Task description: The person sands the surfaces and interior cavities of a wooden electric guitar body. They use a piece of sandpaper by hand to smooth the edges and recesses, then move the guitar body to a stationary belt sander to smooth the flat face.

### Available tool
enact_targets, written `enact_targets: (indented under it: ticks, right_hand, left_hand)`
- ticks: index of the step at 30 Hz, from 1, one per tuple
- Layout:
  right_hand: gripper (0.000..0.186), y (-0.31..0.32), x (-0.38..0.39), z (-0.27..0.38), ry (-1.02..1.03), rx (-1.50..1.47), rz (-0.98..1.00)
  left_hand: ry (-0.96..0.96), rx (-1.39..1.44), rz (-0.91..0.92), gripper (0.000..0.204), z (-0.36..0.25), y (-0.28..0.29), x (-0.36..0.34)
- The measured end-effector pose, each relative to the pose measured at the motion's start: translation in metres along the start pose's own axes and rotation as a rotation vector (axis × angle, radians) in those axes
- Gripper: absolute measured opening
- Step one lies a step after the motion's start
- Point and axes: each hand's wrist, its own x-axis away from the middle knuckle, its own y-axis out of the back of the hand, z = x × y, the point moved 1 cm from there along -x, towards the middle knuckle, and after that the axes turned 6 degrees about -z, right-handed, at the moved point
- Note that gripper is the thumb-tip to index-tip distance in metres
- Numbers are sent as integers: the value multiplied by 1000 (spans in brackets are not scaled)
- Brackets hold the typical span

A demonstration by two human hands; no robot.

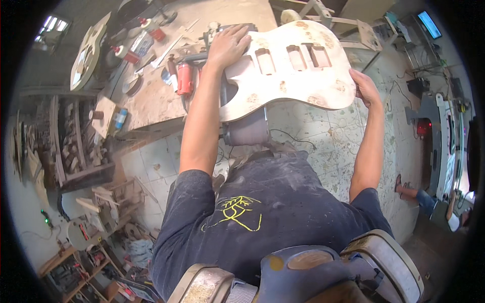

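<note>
Cluttered workshop, dusty tabletop (151,98) beyond left hand. Left hand (228,46) spread flat on unfinished guitar body (288,76); right hand (365,88) gripping its far edge. Body held above sanding drum (246,132) between hands. Risk: slipping grip, gouged edge or fingers nearing drum.
</note>
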Motion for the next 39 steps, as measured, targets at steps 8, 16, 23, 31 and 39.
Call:
enact_targets:
  ticks: [8,16,23,31,39]
  right_hand:
    - [42,20,-30,-29,89,16,40]
    - [54,41,-50,-47,-36,-78,168]
    - [57,36,-54,-28,-43,-104,246]
    - [49,31,-34,-17,59,-12,188]
    - [47,18,-9,-22,8,-7,21]
  left_hand:
    - [22,24,-86,35,3,-25,-10]
    - [97,107,-30,47,-17,-60,-18]
    - [128,94,-86,47,-15,-41,-10]
    - [77,5,-19,42,-9,-11,-6]
    - [60,11,1,50,-10,-7,-7]
